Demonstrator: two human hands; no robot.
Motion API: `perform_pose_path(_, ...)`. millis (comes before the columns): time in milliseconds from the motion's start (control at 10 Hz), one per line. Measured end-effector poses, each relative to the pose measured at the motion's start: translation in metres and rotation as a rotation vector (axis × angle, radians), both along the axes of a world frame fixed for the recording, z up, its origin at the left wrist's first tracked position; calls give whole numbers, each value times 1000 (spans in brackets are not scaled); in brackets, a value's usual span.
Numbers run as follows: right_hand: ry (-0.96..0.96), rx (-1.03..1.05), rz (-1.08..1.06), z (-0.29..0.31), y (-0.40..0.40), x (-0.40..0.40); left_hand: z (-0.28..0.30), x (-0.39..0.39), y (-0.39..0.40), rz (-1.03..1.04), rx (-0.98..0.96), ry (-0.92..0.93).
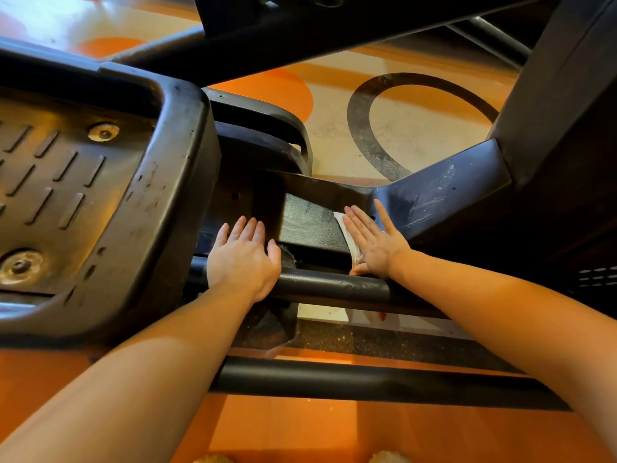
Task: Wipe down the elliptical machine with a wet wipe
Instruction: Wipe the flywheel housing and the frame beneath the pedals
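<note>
The right hand point(374, 238) pressed the white wet wipe point(349, 233) flat-fingered against the elliptical's dusty frame panel point(310, 222), unwiped surface stretching leftward toward the open, spread left hand point(243, 255).

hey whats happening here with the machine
A person is wiping an elliptical machine. The right hand presses a white wet wipe flat against the dusty black frame beside the foot pedal. The left hand lies open near the frame, holding nothing.
</note>
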State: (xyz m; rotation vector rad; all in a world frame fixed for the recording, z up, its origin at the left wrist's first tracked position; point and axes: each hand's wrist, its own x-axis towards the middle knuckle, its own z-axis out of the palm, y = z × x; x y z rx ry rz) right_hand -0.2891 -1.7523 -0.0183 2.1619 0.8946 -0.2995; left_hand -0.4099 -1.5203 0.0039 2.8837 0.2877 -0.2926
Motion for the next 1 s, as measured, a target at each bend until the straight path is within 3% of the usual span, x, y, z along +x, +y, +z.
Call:
perform_pose_path(400, -150, -266, 131, 25, -35, 2, -3, 0, 2, 0, 1, -12)
perform_pose_path(500, -187, -212, 130, 35, -48, -5, -4, -1, 2, 4, 3, -17)
perform_pose_path(700, 64, 43, 276, 32, -52, -2, -5, 1, 2, -4, -4, -22)
perform_pose_path(800, 101, -33, 209, 23, -44, 0, -6, 1, 4, -4, -18, -26)
perform_pose_path(1000, -114, -138, 44, 21, -35, -4, -6, 1, 4, -3, -10, -18)
